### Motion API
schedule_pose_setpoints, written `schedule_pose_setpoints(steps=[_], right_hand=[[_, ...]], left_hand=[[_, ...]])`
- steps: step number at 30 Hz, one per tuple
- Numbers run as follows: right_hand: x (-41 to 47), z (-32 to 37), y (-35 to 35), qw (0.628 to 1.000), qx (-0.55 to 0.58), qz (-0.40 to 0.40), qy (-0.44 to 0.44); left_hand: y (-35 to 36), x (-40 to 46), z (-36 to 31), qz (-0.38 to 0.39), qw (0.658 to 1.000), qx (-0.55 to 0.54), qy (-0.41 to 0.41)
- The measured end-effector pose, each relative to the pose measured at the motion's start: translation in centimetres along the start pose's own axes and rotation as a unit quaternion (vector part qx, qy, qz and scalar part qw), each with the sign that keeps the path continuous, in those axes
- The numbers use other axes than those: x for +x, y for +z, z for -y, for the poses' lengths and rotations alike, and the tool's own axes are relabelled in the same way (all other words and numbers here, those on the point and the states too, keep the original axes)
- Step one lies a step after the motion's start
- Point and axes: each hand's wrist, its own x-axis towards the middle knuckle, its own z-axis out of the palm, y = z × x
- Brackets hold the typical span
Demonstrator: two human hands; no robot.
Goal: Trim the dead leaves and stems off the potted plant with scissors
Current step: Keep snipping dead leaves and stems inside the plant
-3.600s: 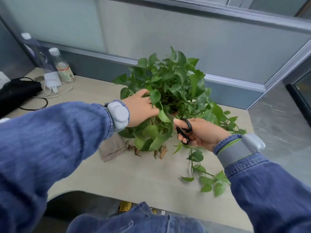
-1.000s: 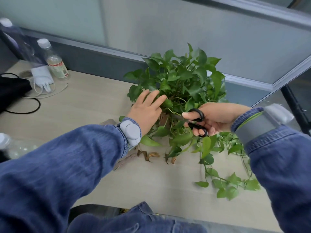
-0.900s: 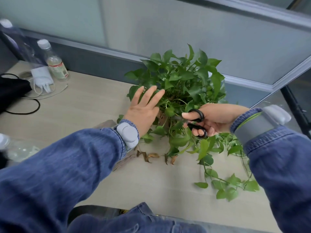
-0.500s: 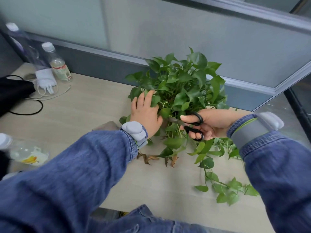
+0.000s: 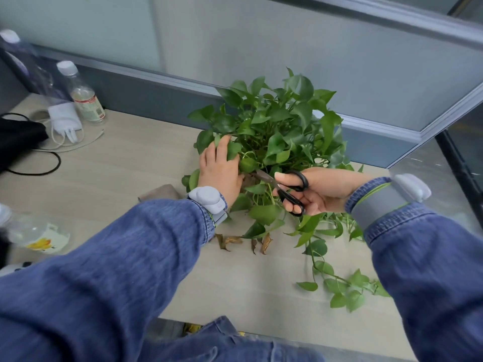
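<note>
One pale wooden desk is occupying most of the head view, backed by a grey partition wall.

One potted plant is standing toward the far middle of the desk, its green leaves spreading wide and hiding the pot; a long vine is trailing from it over the desktop toward the near right.

Two denim sleeves are reaching in from the near edge, each wrist wearing a grey band.

Left hand: lying against the left side of the foliage, fingers fairly straight and pressing the leaves aside, holding nothing.

Right hand: gripping the scissors, thumb through one black loop and fingers curled round the other. The handles are standing apart, and the blades are pointing left into the low stems beside the left hand; the tips are lost among the leaves.

One black bag with a black cord is sitting at the far left edge.

Two clear bottles are standing by the wall at far left; a third, blurred, is lying at the near left.

One white charger with its cable is resting beside the standing bottles.

Several dry brown leaves are lying on the desk just in front of the plant.
</note>
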Motion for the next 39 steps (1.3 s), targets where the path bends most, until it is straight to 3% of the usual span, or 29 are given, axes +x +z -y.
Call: schedule_pose_setpoints(steps=[8,15,21,29,39], right_hand=[[0.6,0.6,-0.5,1.0,-0.001,0.022,0.022],[1.2,1.3,-0.2,0.994,-0.102,0.004,0.036],[1.4,1.6,-0.1,0.993,-0.114,0.007,0.031],[1.0,1.4,-0.2,0.991,-0.134,0.009,0.025],[1.5,1.5,0.7,0.994,-0.105,-0.023,0.008]], left_hand=[[-0.5,0.9,1.3,0.04,0.995,-0.093,-0.003],[-1.4,2.3,1.8,0.077,0.977,-0.191,-0.055],[-2.0,1.7,2.4,0.112,0.955,-0.273,-0.032],[-3.6,1.6,3.6,0.203,0.932,-0.298,0.039],[-3.0,1.2,3.3,0.193,0.941,-0.276,0.024]])
